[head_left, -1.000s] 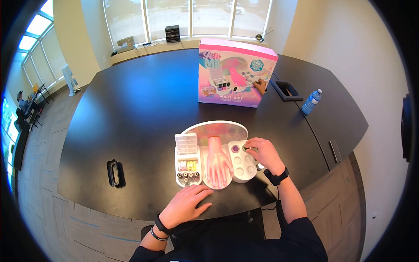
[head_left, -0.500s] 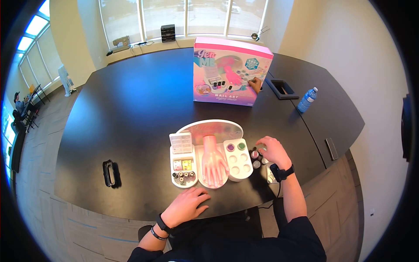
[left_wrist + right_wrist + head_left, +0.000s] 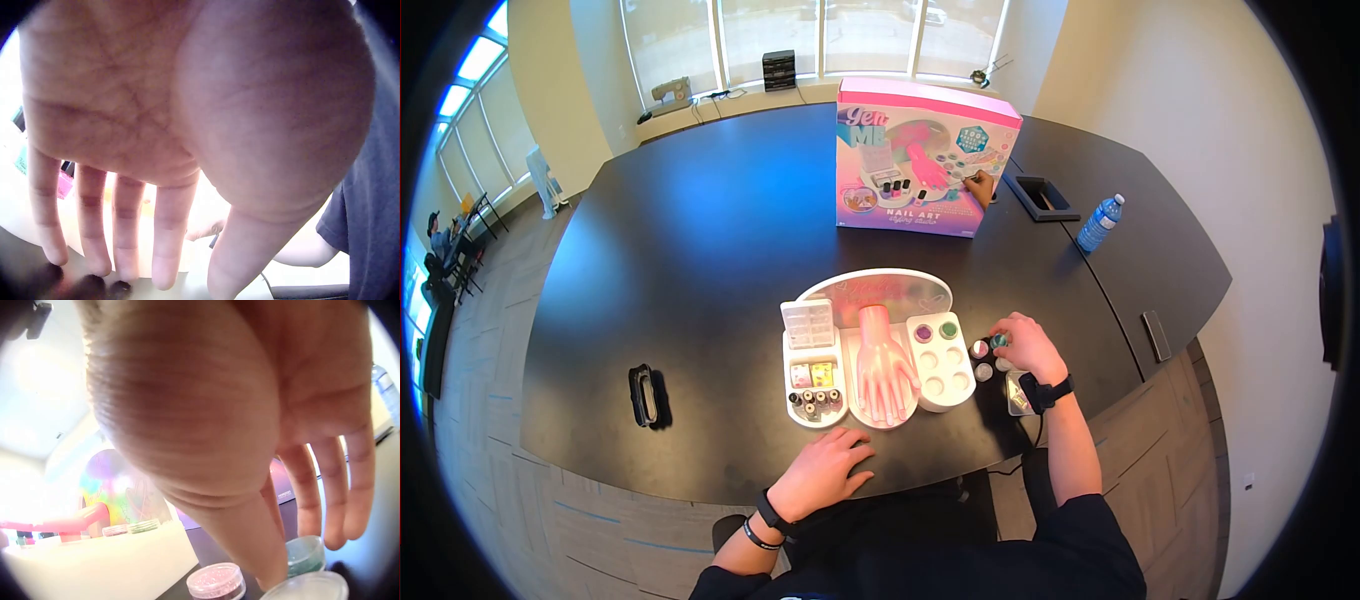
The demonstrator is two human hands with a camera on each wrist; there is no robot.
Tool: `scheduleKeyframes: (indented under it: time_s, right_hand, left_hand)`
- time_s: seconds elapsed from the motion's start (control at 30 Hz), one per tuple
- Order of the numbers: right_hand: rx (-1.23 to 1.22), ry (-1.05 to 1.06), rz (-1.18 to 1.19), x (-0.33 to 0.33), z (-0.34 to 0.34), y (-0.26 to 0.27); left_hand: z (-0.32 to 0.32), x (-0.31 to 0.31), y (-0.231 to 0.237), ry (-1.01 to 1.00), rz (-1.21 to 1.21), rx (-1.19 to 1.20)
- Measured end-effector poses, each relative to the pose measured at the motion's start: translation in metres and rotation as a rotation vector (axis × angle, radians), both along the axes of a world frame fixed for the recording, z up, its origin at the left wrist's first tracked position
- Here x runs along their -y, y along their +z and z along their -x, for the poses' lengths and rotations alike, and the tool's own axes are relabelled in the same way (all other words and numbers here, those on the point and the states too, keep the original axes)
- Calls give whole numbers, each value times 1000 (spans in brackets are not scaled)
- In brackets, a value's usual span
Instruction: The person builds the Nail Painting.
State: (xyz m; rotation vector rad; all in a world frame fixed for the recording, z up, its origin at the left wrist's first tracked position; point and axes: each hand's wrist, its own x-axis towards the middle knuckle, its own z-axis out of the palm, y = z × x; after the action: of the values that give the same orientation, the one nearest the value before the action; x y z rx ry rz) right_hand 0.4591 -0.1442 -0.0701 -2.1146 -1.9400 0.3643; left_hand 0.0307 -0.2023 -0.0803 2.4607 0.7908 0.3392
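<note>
My right hand point(image 3: 1030, 350) is right of the white nail set, its thumb and index finger pinching a teal-green jar point(image 3: 999, 341). The right wrist view shows the thumb against this clear-walled jar point(image 3: 306, 556), beside a pink glitter jar point(image 3: 217, 581) and a pale-lidded jar point(image 3: 312, 589). A purple jar point(image 3: 923, 333) and a green jar point(image 3: 949, 329) sit in the top wells of the round-welled tray point(image 3: 940, 392). Left of that tray lies a pink model hand point(image 3: 884, 370). My left hand point(image 3: 822, 470) rests at the table's front edge, fingers relaxed and spread.
Small polish bottles point(image 3: 810, 403) stand in the set's left section. A clear container point(image 3: 1019, 398) lies by my right wrist. Farther off are the pink box point(image 3: 925, 160), a water bottle point(image 3: 1100, 223) and a phone point(image 3: 1156, 336). A black oval object point(image 3: 641, 396) lies left.
My right hand has left the tray's upper right well, where a green jar now shows, and moved right to the loose jars, taking hold of one. My left hand stays at the front edge.
</note>
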Motion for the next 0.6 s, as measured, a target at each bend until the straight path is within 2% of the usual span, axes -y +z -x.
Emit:
scheduleKeyframes:
  time_s: [0.13,0.47,0.53,0.6]
  right_hand:
    - [-8,-53,60,-2,2,1]
    - [-16,-57,28,0,4,4]
    - [5,4,-78,0,-2,-5]
    - [1,3,-85,-1,0,-4]
  left_hand:
    - [0,0,-1,-1,-1,-6]
    - [0,0,-1,0,-3,9]
    - [0,0,-1,-1,-5,14]
    - [0,0,0,-1,-4,17]
